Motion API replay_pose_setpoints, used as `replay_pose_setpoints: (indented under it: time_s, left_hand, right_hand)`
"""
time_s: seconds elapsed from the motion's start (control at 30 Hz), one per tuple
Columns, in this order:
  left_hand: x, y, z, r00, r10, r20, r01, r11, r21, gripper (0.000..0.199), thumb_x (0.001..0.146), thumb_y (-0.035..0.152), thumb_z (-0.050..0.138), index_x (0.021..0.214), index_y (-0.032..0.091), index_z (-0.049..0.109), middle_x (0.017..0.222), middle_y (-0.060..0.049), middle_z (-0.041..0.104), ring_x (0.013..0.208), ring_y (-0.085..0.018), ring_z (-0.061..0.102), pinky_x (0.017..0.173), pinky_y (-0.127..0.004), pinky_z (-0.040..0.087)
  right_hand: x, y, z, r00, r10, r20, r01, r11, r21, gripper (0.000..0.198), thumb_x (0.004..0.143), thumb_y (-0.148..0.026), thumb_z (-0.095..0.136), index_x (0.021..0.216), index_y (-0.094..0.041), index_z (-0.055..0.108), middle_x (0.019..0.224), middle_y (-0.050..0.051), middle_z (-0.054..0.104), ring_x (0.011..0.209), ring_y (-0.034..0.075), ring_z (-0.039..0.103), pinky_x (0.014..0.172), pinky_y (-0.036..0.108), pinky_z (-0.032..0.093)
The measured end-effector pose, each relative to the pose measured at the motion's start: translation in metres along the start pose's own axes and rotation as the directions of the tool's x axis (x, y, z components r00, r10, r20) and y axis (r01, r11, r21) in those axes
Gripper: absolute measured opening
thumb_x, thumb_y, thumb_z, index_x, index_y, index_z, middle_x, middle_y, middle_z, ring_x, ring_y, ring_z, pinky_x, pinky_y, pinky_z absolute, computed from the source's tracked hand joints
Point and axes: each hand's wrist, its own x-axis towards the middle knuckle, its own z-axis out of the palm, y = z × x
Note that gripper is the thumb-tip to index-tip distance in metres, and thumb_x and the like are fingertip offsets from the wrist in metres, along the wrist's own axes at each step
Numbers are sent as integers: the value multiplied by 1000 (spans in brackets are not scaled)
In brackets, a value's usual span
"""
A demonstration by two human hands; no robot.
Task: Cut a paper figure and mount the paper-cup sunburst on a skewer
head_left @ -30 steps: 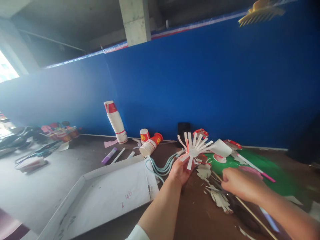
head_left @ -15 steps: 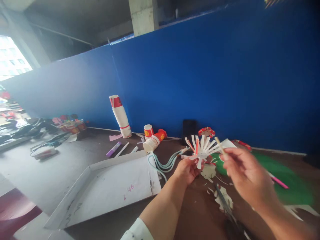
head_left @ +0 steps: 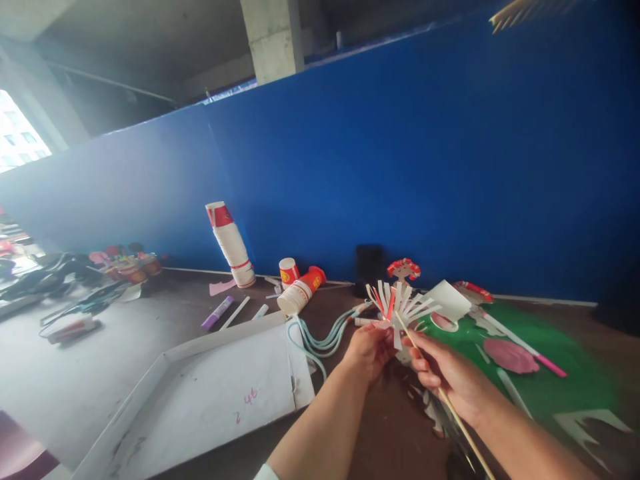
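My left hand (head_left: 369, 350) pinches a paper cup cut into strips (head_left: 391, 319); the strips fan outward, mostly white with a red one. In my right hand (head_left: 440, 370) is a thin wooden stick (head_left: 461, 427), its upper tip at the middle of the fanned cup. Whether the tip has gone through the paper I cannot tell. The stick's lower end runs down past my right wrist toward the bottom edge. Under my right forearm, dark scissors (head_left: 461, 460) are partly hidden, among paper scraps (head_left: 435, 413).
A white box lid (head_left: 200, 393) lies at left, with pale blue cord (head_left: 325, 343) beside it. Stacked paper cups (head_left: 233, 247) lean near the blue wall (head_left: 400, 147). More cups (head_left: 303, 291) lie nearby. At right are a green mat (head_left: 565, 353), a pink disc (head_left: 511, 355) and a pink-ended pen (head_left: 550, 365).
My right hand has moved down and left, bringing the stick's tip to the fanned cup. The pink disc at right has come into sight. The view has shifted slightly.
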Motion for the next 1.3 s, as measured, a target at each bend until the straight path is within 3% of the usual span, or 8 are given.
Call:
replay_pose_setpoints:
  time_s: [0.2,0.47,0.57,0.7,0.8,0.93,1.1,1.3]
  left_hand:
    - [-2,-1,2,1000,-5,30,3,997,72,13,68,9,71,80,11,67,66,-1,61,54,-9,55,57,-21,45]
    - [3,20,0,968,219,-125,-142,882,449,14,74,20,73,85,15,66,79,-6,70,65,-18,65,66,-31,54]
    - [11,50,8,819,535,-206,-220,625,750,19,85,22,61,103,19,63,101,-9,73,76,-20,70,68,-32,55]
    - [37,75,32,625,764,-161,-92,277,956,51,82,26,69,130,17,54,132,-16,62,122,-27,61,107,-38,45]
    - [69,70,44,609,779,-150,52,149,987,95,72,38,79,150,12,31,153,-24,40,144,-36,37,118,-43,32]
    - [104,52,47,597,785,-163,84,142,986,113,71,46,77,156,11,12,161,-25,24,151,-36,23,124,-43,20]
    - [124,41,50,511,851,-125,-16,155,988,107,75,39,72,157,12,8,161,-25,25,152,-35,23,124,-46,20]
    - [133,42,57,503,858,-101,-60,151,987,103,79,37,68,158,15,5,163,-21,23,153,-31,21,125,-42,18]
  right_hand:
    - [0,3,-4,958,225,177,-251,958,137,33,61,-26,94,77,-13,69,58,-3,57,43,1,44,34,8,29]
    - [4,20,-2,994,50,95,-60,992,111,37,62,-37,93,77,-17,66,58,-6,59,42,2,46,36,11,34]
    - [9,30,0,994,105,3,-105,987,124,35,71,-45,84,71,-18,62,50,-8,53,36,4,43,34,15,33]
    - [8,37,7,993,110,-39,-102,981,164,35,72,-46,81,68,-20,58,47,-8,51,35,6,45,34,18,34]
    - [5,37,11,993,105,-55,-93,977,192,35,72,-45,82,69,-19,59,48,-8,53,36,6,46,35,17,31]
    - [8,36,8,981,193,7,-189,951,246,36,73,-49,81,69,-21,58,47,-8,51,34,8,46,34,20,33]
    - [19,40,0,976,199,90,-216,935,282,39,73,-53,79,67,-24,54,42,-9,47,30,9,43,33,21,34]
    - [31,44,-3,977,169,126,-193,958,213,37,70,-56,79,71,-25,59,49,-4,57,42,16,60,40,24,43]
